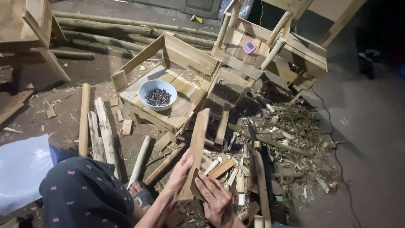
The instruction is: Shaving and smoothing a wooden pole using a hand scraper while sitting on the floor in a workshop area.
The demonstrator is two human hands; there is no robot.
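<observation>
Hands grip a long flat brown wooden plank (195,152) held upright; left hand (179,173) wraps its edge, fingers curled; right hand (215,196) presses its lower face, fingers spread flat.

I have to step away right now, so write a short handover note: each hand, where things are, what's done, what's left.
Left hand: grip on the left edge of the upright wooden plank.
Right hand: at the plank's lower end, over a darker scrap.
Bowl of nails sits on the small wooden chair.
A dark long-handled tool lies in the offcuts to the right.
Done: plank picked up.
Left: plank not fixed to anything; no nail or tool in hand.
</observation>
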